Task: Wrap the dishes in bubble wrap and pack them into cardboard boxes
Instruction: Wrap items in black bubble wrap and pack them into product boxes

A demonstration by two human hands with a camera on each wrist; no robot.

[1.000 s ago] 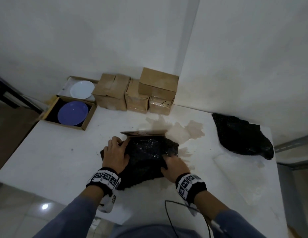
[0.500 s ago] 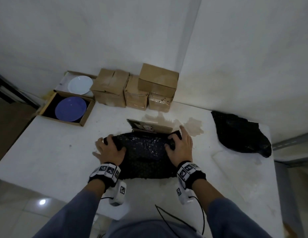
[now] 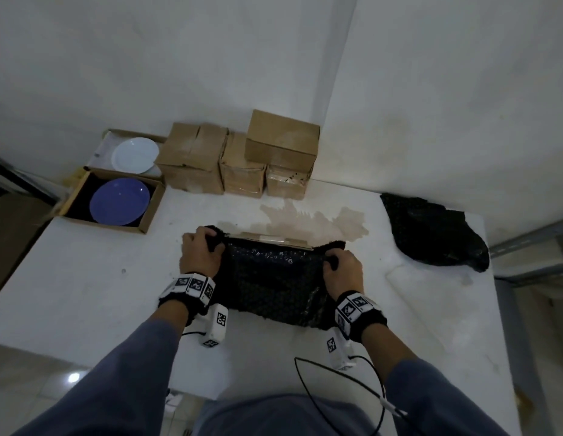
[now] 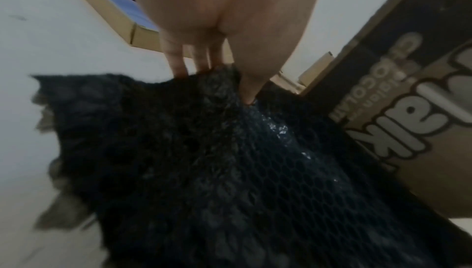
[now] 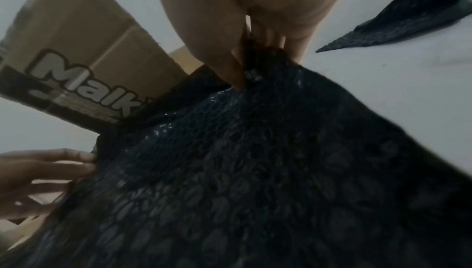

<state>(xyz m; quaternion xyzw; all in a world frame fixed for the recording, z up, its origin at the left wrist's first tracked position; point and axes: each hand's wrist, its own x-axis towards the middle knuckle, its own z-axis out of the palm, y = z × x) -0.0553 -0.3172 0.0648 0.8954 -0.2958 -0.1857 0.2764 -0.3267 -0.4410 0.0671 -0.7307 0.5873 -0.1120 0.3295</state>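
Note:
A black bubble wrap sheet (image 3: 270, 281) lies spread in the middle of the white table (image 3: 85, 278). My left hand (image 3: 207, 243) grips its far left corner and my right hand (image 3: 332, 262) grips its far right corner, with the wrap taut between them. In the left wrist view the thumb and fingers (image 4: 178, 64) pinch the bubble wrap (image 4: 230, 171). The right wrist view shows the same pinch on the bubble wrap (image 5: 255, 171). A printed cardboard box (image 3: 270, 238) shows just beyond the wrap. Whatever lies under the wrap is hidden.
At the back left a blue plate (image 3: 119, 201) sits in an open box (image 3: 151, 212), with a white plate (image 3: 135, 155) in another box behind it. Several closed cardboard boxes (image 3: 242, 171) stand against the wall. A second heap of black bubble wrap (image 3: 431, 234) lies at the right.
Both hands have moved from the middle of the wrap outward to its far corners and now grip them. The wrap is stretched wider, and less of the cardboard behind it shows.

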